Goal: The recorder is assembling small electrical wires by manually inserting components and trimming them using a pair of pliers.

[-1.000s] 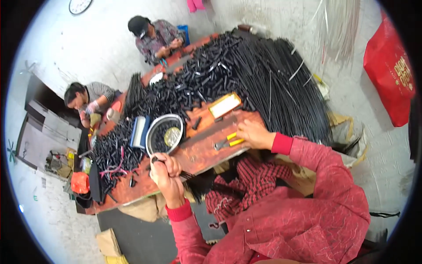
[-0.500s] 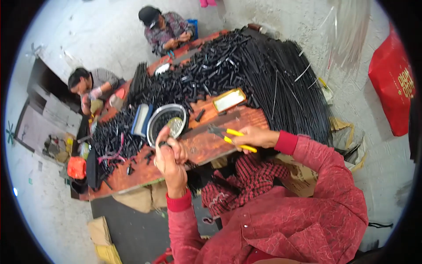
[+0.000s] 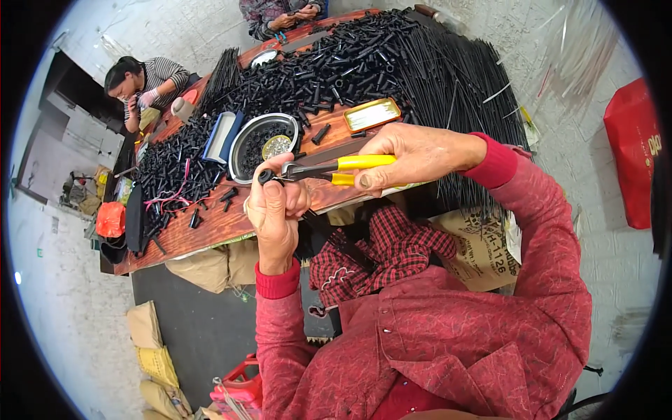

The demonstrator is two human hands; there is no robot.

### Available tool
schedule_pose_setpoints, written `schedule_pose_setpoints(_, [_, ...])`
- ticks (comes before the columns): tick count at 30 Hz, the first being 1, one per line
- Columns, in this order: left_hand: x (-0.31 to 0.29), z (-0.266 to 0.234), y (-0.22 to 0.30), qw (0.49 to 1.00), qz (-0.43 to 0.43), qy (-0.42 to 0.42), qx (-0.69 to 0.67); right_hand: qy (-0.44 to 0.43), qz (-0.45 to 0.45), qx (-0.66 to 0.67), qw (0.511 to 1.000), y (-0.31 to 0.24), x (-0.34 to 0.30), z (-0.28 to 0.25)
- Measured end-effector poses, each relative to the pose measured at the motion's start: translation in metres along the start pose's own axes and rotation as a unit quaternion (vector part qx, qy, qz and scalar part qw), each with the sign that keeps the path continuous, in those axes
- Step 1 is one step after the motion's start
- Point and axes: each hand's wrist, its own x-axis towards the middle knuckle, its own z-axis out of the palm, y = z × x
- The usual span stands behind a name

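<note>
My left hand (image 3: 271, 217) is closed around a short black tube (image 3: 266, 176), whose round end pokes out by the thumb and index finger. Yellow-handled pliers (image 3: 367, 162) are gripped in my right hand (image 3: 420, 155). Their jaws reach to the tube's end, close to my left fingertips; whether they pinch anything there is too small to tell. Just beyond my left hand stands a metal bowl (image 3: 236, 168) of small black parts, with a little dish (image 3: 277, 145) of shiny metal bits inside it.
Black tubes (image 3: 329, 66) lie heaped across the wooden table (image 3: 210, 227), with long thin black rods (image 3: 462, 105) at the right. A yellow-rimmed tray (image 3: 372, 115) and a blue-and-white holder (image 3: 222, 136) sit near the bowl. Two people (image 3: 157, 77) work at the far side.
My right hand has brought the pliers leftward and up to the tube in my left hand. The index finger of my left hand, raised before, is now bent by the tube. The view has shifted.
</note>
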Motion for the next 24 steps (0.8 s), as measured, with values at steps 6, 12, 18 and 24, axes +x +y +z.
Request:
schedule_pose_setpoints(6, [-0.001, 0.004, 0.003, 1.000, 0.006, -0.005, 0.002, -0.015, 0.020, -0.085, 0.996, -0.016, 0.003, -0.010])
schedule_pose_setpoints(12, [-0.001, 0.001, 0.000, 1.000, 0.001, -0.006, 0.008, 0.037, -0.099, -0.242, 0.965, -0.010, 0.004, -0.013])
schedule_pose_setpoints(18, [-0.002, -0.002, 0.001, 1.000, 0.001, -0.003, 0.004, 0.063, -0.142, -0.248, 0.956, -0.009, 0.005, -0.007])
schedule_pose_setpoints(24, [-0.002, -0.003, 0.000, 0.998, 0.012, 0.055, 0.020, 0.022, 0.041, 0.023, 0.999, 0.006, 0.012, 0.010])
